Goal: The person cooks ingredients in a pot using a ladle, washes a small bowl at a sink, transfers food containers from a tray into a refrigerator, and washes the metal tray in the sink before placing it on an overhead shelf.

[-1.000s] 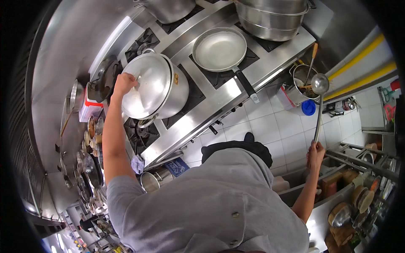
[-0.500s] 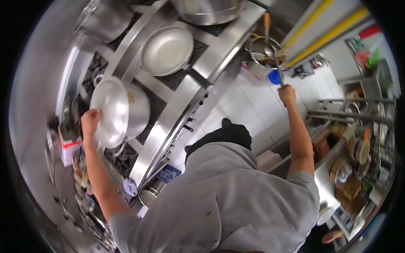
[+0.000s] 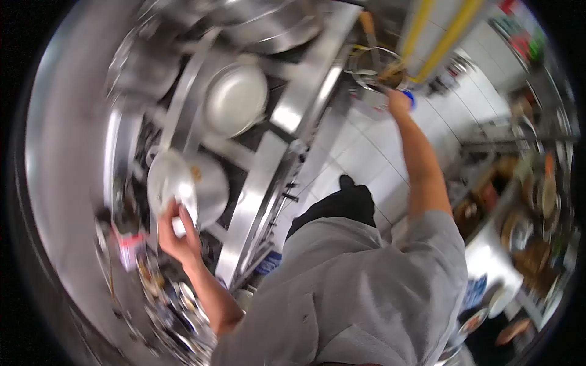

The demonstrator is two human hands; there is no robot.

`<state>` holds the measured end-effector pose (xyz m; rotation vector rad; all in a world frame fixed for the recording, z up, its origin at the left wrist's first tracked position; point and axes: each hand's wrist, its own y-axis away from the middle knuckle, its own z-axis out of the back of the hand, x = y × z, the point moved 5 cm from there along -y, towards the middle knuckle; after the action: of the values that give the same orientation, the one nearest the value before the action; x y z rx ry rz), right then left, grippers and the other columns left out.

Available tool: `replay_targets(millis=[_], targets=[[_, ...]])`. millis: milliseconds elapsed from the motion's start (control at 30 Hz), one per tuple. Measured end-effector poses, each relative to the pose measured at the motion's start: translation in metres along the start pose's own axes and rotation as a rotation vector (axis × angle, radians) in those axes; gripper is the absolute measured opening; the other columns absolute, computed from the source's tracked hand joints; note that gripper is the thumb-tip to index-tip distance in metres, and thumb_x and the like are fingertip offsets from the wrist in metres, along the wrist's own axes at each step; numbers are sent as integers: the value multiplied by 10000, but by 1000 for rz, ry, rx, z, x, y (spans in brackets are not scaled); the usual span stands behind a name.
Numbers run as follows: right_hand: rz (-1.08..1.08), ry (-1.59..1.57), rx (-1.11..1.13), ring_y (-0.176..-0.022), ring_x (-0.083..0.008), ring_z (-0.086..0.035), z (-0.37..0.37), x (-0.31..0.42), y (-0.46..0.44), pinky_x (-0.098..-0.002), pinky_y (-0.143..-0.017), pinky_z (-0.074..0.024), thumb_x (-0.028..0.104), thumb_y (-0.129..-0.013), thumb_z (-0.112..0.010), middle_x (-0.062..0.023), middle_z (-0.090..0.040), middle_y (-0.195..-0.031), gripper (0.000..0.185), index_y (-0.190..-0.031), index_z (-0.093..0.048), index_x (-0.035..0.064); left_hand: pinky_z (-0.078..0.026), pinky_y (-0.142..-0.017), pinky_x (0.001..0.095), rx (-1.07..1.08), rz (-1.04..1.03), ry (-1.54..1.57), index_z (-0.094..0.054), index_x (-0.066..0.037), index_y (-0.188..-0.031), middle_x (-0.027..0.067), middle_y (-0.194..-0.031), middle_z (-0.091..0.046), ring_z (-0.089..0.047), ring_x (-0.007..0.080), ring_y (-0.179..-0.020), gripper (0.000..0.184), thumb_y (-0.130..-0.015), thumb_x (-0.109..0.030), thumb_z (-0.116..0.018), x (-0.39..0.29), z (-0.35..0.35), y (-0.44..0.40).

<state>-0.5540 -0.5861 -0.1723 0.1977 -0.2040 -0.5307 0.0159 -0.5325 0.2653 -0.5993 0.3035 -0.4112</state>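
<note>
My left hand [image 3: 178, 235] is by the near edge of the shiny metal lid [image 3: 166, 171]. Thumb and fingers are apart in a curve, with a bright gap between them. The lid sits tilted against the mouth of a large aluminium pot [image 3: 210, 189] on the stove. On the right, my right hand [image 3: 399, 102] is closed at the rim of a metal container [image 3: 360, 76], around a long metal-handled utensil [image 3: 379, 88]. Motion blur and the hand hide most of that utensil. A wooden-handled utensil [image 3: 367, 24] also stands in the container.
A shallow round pan [image 3: 235, 100] and larger pots [image 3: 268, 27] occupy other parts of the stove [image 3: 250, 201]. Yellow rails [image 3: 448, 43] run behind the container. Shelves of kitchenware [image 3: 519, 232] stand on the right; assorted utensils [image 3: 177, 305] lie at lower left.
My left hand has left the lid's middle, its fingers spreading; the lid now looks more upright. My right hand has moved up to the container's rim. The whole view has shifted.
</note>
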Motion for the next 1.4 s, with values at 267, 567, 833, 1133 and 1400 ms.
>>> replay_targets(millis=[267, 567, 833, 1133, 1400], targets=[[-205, -178, -205, -941, -262, -673, 13, 25, 70, -406, -751, -522, 187, -837, -610, -119, -695, -977, 165, -908, -734, 105, -521, -665, 309, 333, -273, 557, -665, 32, -1095, 131, -878, -680, -637, 223, -730, 238, -861, 12, -632, -143, -92, 48], [-370, -757, -257, -881, -401, -633, -59, 5, 369, -519, -772, -510, 152, -832, -524, -215, -647, -879, 185, -834, -642, 9, -501, -677, 316, 890, -779, 1075, -663, 0, -1070, 108, -853, -669, -612, 213, -714, 204, -868, -5, -638, -253, -144, 125], [-1005, -1045, -549, -847, -373, -662, -13, -67, 616, -425, -775, -527, 176, -853, -584, -201, -687, -950, 227, -998, -687, 34, -477, -644, 275, 995, -920, 1195, -672, 24, -1060, 93, -841, -676, -601, 145, -698, 186, -898, -50, -619, -335, -160, 168], [-1361, -108, -1386, -904, -361, -591, 18, -258, 718, -407, -824, -481, 104, -802, -636, -174, -630, -993, 274, -1073, -641, 59, -502, -673, 296, 1191, -1085, 1126, -664, -10, -1081, 97, -887, -675, -628, 188, -730, 203, -883, -46, -641, -454, -171, 225], [-1499, -1283, -2492, -552, -217, -589, -91, -421, 861, -313, -489, -489, 302, -949, -541, -111, -579, -739, 339, -881, -527, -30, -499, -703, 314, 1163, -1063, 1095, -653, -15, -1095, 108, -957, -674, -631, 207, -765, 218, -888, -80, -641, -555, -175, 210]])
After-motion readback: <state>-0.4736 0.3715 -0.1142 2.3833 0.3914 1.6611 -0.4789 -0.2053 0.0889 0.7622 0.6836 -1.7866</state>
